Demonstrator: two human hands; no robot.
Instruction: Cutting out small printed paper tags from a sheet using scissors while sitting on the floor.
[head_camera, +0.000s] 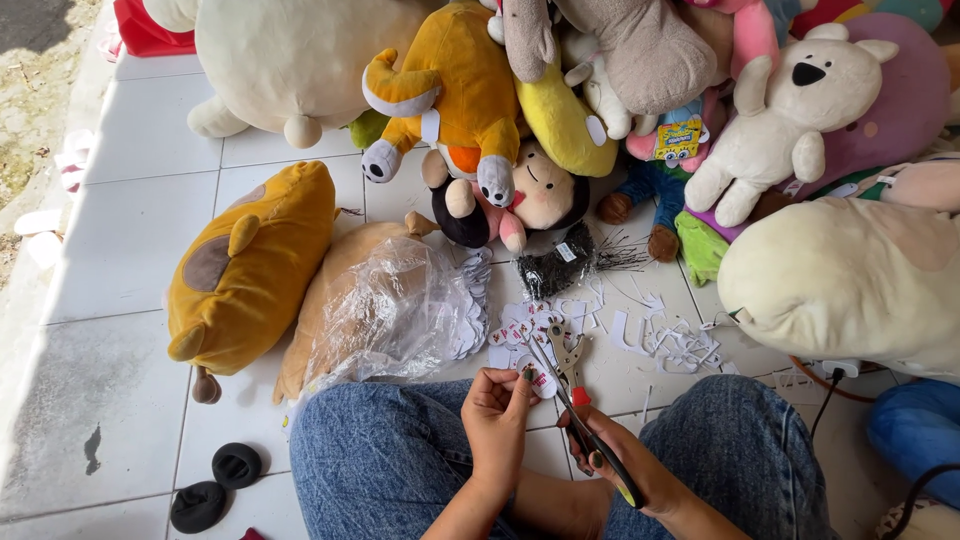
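Denim-clad knees framed the bottom of the view, and between them the person's two hands worked close together over the white tiled floor. Her left hand was curled, its fingertips pinching a small white paper cutout with red marks on it. Just to the right of it, the right hand was closed around the handles of a pair of scissors, whose blades pointed away from the body and stood slightly parted at the edge of that cutout. Directly beyond the hands, more cutouts of the same kind lay scattered on the tiles, with white paper scraps to the right of them and a bundle of thin black ties further out. Beyond the left hand sat a crumpled clear plastic bag holding a stack of round white paper pieces, resting against a tan cushion. Further left of it lay a mustard-yellow plush toy, and two black round pads sat on the floor beside the left knee. A heap of stuffed animals filled the far side, and a large cream plush rested well to the right of the right hand.
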